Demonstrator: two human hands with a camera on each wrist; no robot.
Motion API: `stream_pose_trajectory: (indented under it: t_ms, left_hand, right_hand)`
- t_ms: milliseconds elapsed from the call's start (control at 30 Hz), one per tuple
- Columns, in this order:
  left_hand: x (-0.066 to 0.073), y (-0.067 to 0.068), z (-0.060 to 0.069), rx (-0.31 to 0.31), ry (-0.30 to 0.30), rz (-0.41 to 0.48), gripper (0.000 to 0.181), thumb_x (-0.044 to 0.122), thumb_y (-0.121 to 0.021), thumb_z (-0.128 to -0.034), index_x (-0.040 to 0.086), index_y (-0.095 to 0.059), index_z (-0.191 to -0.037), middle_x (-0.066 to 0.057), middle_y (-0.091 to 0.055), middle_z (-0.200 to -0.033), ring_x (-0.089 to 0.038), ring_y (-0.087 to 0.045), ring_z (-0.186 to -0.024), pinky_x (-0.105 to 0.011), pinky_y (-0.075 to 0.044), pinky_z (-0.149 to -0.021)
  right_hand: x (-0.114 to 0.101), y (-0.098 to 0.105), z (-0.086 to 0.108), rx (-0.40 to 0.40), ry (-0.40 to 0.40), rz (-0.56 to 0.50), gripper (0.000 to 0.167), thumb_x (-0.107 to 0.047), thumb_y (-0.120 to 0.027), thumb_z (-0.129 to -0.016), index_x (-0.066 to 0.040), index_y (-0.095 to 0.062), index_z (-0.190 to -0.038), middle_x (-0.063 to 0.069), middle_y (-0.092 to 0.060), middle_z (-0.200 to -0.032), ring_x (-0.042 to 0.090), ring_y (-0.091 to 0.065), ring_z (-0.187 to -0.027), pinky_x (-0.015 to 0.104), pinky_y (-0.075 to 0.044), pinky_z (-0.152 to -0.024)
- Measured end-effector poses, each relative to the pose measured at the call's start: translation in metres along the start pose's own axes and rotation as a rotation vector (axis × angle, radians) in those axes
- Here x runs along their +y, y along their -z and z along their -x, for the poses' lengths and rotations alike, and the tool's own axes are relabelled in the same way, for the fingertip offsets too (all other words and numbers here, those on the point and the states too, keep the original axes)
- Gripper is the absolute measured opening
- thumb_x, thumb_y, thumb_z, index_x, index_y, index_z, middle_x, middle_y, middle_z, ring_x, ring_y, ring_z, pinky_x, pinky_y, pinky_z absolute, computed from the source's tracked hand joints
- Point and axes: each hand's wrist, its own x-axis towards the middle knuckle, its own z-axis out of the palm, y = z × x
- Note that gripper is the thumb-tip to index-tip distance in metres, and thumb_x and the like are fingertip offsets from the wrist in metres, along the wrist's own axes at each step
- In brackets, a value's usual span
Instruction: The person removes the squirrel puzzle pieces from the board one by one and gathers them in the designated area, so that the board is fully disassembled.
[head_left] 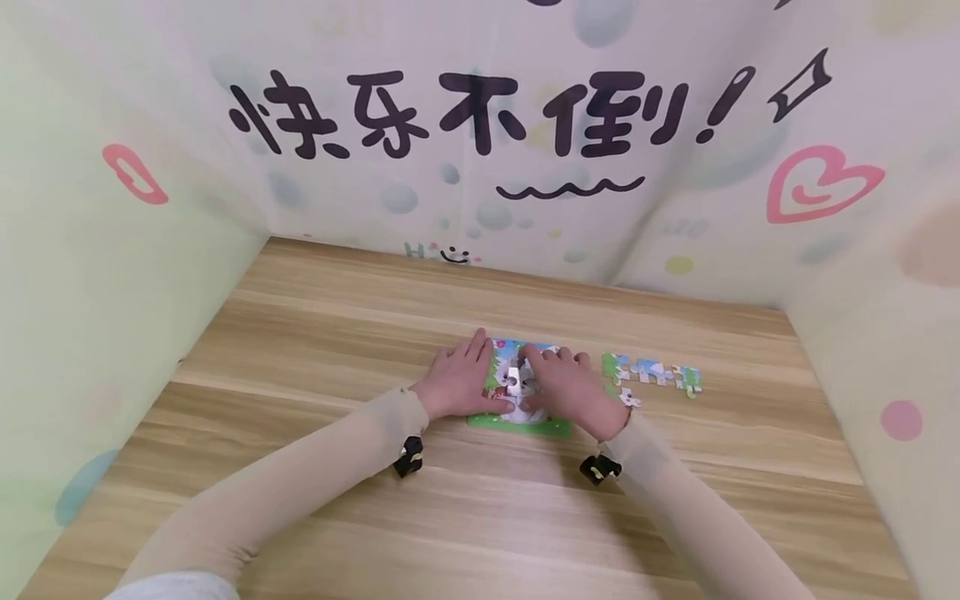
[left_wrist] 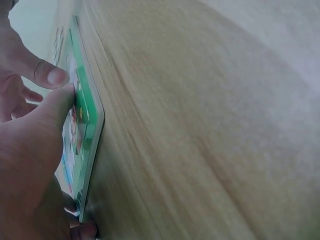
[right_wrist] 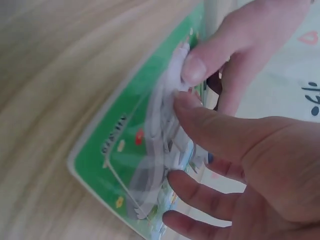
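A jigsaw puzzle in a green-edged board (head_left: 519, 427) lies flat on the wooden table, showing a grey and white cartoon animal. Along its left side rests my left hand (head_left: 457, 385), fingers stretched out and thumb laid on the picture. My right hand (head_left: 576, 392) spreads over the right half, its thumb pressing the pieces near the lower middle and its fingers bent toward the picture. In the right wrist view both thumbs touch the puzzle surface (right_wrist: 125, 107) close together. A bright, shiny patch shows between the hands; whether it is a gap or glare I cannot tell.
Several loose puzzle pieces (head_left: 651, 372) lie right of the board, some joined in a row, with another piece (head_left: 628, 398) beside my right wrist. The wooden table (head_left: 480, 517) is bounded by a printed cloth wall (head_left: 465, 217) behind and at both sides.
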Motion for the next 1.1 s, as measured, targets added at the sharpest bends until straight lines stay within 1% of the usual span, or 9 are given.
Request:
stream_pose_trajectory:
  t_ms: [67, 133, 267, 400, 533, 600, 767, 967, 1100]
  left_hand:
    - [-0.001, -0.001, 0.002, -0.006, 0.004, -0.006, 0.117, 0.078, -0.058, -0.0903, -0.003, -0.018, -0.164, -0.022, -0.009, -0.173, -0.037, -0.023, -0.157, -0.058, -0.037, -0.116]
    - [-0.001, -0.001, 0.004, -0.008, 0.011, -0.002, 0.117, 0.078, -0.058, -0.0901, -0.003, -0.019, -0.164, -0.022, -0.010, -0.173, -0.037, -0.024, -0.156, -0.058, -0.038, -0.116]
    - [0.001, -0.002, 0.004, -0.015, 0.016, 0.007, 0.116, 0.078, -0.059, -0.0901, -0.002, -0.018, -0.165, -0.021, -0.010, -0.173, -0.036, -0.024, -0.156, -0.059, -0.037, -0.116]
    - [0.006, -0.002, 0.000, -0.010, 0.004, 0.024, 0.116, 0.077, -0.060, -0.0902, -0.001, -0.018, -0.165, -0.021, -0.009, -0.174, -0.037, -0.024, -0.156, -0.061, -0.036, -0.116]
    - [0.007, -0.004, -0.006, -0.011, 0.004, 0.013, 0.117, 0.077, -0.059, -0.0898, 0.000, -0.016, -0.165, -0.020, -0.006, -0.174, -0.036, -0.021, -0.157, -0.061, -0.035, -0.118]
    - [0.007, -0.005, -0.007, -0.020, 0.006, 0.004, 0.117, 0.078, -0.058, -0.0898, 0.000, -0.015, -0.166, -0.019, -0.005, -0.174, -0.036, -0.020, -0.158, -0.060, -0.034, -0.119]
    - [0.007, 0.000, -0.004, -0.009, -0.006, -0.001, 0.116, 0.077, -0.059, -0.0903, -0.002, -0.018, -0.165, -0.021, -0.009, -0.173, -0.038, -0.022, -0.157, -0.061, -0.035, -0.118]
    - [0.002, -0.002, -0.003, 0.008, -0.009, -0.009, 0.118, 0.079, -0.058, -0.0897, -0.003, -0.018, -0.164, -0.023, -0.010, -0.173, -0.039, -0.024, -0.156, -0.061, -0.037, -0.117]
    - [-0.003, -0.006, -0.005, 0.005, -0.005, -0.009, 0.121, 0.082, -0.057, -0.0877, -0.002, -0.017, -0.165, -0.022, -0.008, -0.173, -0.039, -0.024, -0.156, -0.060, -0.036, -0.117]
  right_hand:
    - [-0.003, -0.003, 0.003, 0.037, 0.020, 0.053, 0.076, -0.041, -0.084, -0.088, -0.013, -0.046, -0.148, 0.016, -0.067, -0.130, 0.043, -0.058, -0.119, 0.063, -0.044, -0.098]
    - [-0.005, -0.006, 0.006, 0.069, 0.039, 0.077, 0.077, -0.041, -0.085, -0.087, -0.010, -0.048, -0.147, 0.016, -0.065, -0.134, 0.043, -0.058, -0.121, 0.064, -0.044, -0.100]
    - [-0.007, -0.008, 0.010, 0.119, 0.077, 0.098, 0.075, -0.039, -0.087, -0.085, -0.004, -0.052, -0.142, 0.014, -0.066, -0.132, 0.042, -0.058, -0.120, 0.066, -0.039, -0.106]
    - [-0.002, -0.006, 0.011, 0.153, 0.097, 0.142, 0.070, -0.039, -0.086, -0.086, -0.003, -0.056, -0.138, 0.015, -0.068, -0.129, 0.040, -0.059, -0.116, 0.066, -0.039, -0.107]
    - [0.005, -0.005, 0.010, 0.139, 0.096, 0.126, 0.070, -0.040, -0.084, -0.089, -0.001, -0.056, -0.140, 0.018, -0.067, -0.131, 0.040, -0.059, -0.119, 0.066, -0.040, -0.108]
    - [0.008, -0.003, 0.010, 0.117, 0.093, 0.088, 0.071, -0.039, -0.083, -0.089, 0.001, -0.055, -0.141, 0.019, -0.066, -0.133, 0.041, -0.058, -0.122, 0.066, -0.040, -0.109]
    - [0.014, -0.001, 0.011, 0.090, 0.086, 0.038, 0.072, -0.039, -0.083, -0.089, 0.004, -0.056, -0.140, 0.022, -0.066, -0.132, 0.043, -0.057, -0.126, 0.067, -0.039, -0.110]
    - [0.020, -0.004, 0.014, 0.106, 0.101, 0.052, 0.074, -0.046, -0.082, -0.088, 0.001, -0.058, -0.140, 0.019, -0.066, -0.131, 0.041, -0.058, -0.125, 0.066, -0.042, -0.107]
    - [0.023, -0.006, 0.015, 0.128, 0.124, 0.038, 0.071, -0.043, -0.084, -0.088, -0.001, -0.059, -0.139, 0.018, -0.066, -0.133, 0.040, -0.057, -0.126, 0.066, -0.038, -0.111]
